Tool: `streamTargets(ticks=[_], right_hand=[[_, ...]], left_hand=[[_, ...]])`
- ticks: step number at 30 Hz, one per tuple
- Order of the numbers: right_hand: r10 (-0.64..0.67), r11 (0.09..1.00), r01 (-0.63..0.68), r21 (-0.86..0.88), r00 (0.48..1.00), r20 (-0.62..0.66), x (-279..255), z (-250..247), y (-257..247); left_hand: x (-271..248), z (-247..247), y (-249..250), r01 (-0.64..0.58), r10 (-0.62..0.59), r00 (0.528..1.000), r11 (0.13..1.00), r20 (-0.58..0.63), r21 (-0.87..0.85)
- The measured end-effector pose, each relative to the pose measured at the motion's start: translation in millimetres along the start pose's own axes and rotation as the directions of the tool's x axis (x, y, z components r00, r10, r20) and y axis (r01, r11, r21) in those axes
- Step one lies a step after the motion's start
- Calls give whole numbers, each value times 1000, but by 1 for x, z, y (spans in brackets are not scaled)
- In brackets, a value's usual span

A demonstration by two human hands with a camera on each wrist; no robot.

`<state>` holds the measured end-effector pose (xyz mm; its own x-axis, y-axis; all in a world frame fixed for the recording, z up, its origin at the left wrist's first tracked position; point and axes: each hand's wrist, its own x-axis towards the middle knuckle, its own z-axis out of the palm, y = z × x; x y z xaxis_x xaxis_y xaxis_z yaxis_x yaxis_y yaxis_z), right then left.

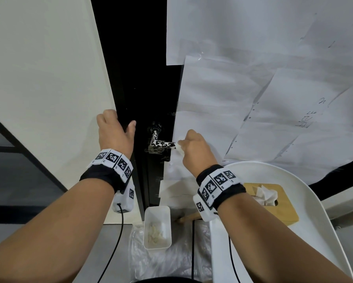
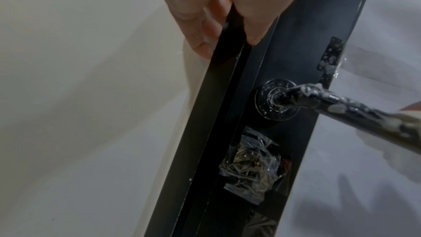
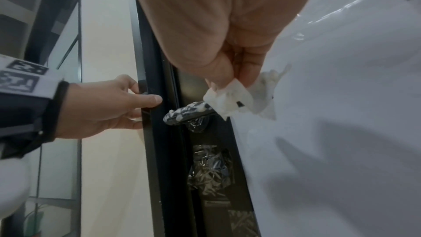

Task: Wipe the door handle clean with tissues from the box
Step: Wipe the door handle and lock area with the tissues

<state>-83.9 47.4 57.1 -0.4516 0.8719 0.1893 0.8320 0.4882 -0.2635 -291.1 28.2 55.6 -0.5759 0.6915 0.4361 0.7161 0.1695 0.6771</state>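
A black lever door handle [image 1: 161, 143] [image 2: 355, 113] [image 3: 189, 113], smeared with white paste, sticks out of the black door. My right hand [image 1: 194, 148] [image 3: 230, 71] pinches a crumpled white tissue [image 1: 179, 149] [image 3: 227, 102] against the handle's free end. My left hand [image 1: 115, 131] [image 2: 218, 15] [image 3: 114, 107] grips the black door edge [image 2: 218, 82] to the left of the handle, thumb on the front face and fingers wrapped behind. A wooden tissue box [image 1: 273, 203] with a tissue poking out stands on a white chair seat at lower right.
White paper sheets [image 1: 253, 78] under clear film cover the door right of the handle. A white bin [image 1: 157, 227] holding used tissue scraps sits on plastic sheeting on the floor below. Crinkled clear tape [image 2: 250, 165] is stuck under the handle. A cream wall [image 1: 49, 78] is on the left.
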Motion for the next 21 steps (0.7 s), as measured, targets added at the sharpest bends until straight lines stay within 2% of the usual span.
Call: streamTargets(ticks=[4, 11, 18, 21], right_hand=[[77, 997, -77, -21, 997, -15, 4, -5, 6], [-14, 994, 16, 106, 1000, -22, 5, 4, 1], [127, 983, -119, 140, 991, -50, 15, -11, 15], [131, 986, -131, 103, 991, 5, 8, -6, 14]], left_hand=[[0, 1, 0, -4, 4, 1000, 1000, -4, -6], [0, 0, -1, -2, 2, 1000, 1000, 3, 8], [0, -1, 1, 12, -12, 1000, 1000, -6, 1], [0, -1, 1, 12, -12, 1000, 1000, -9, 0]])
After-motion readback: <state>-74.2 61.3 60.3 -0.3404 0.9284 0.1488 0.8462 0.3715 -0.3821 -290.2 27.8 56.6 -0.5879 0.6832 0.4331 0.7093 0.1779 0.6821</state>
